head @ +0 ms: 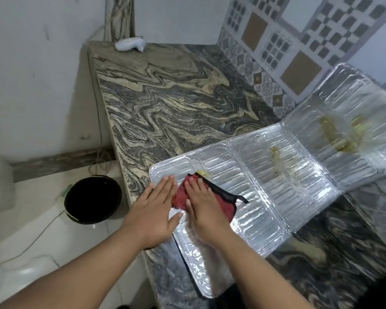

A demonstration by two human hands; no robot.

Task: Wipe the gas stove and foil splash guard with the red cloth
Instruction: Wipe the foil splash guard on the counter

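The silver foil splash guard [265, 175] lies unfolded on the marbled counter, its right panel raised against the tiled wall. Yellow-green smears mark the middle panel [276, 157] and the raised panel [337, 134]. A red cloth [182, 192] with a black edge lies on the left panel. My right hand [206, 208] presses flat on the cloth, fingers spread. Beside it, my left hand [156, 208] rests flat on the foil's left edge and touches the cloth's side. The gas stove is not in view.
The marbled stone counter [165, 97] stretches back to a corner, where a white object [129, 44] lies. A black bucket [93, 199] stands on the floor to the left, near loose cords. Patterned tiles [288, 41] cover the right wall.
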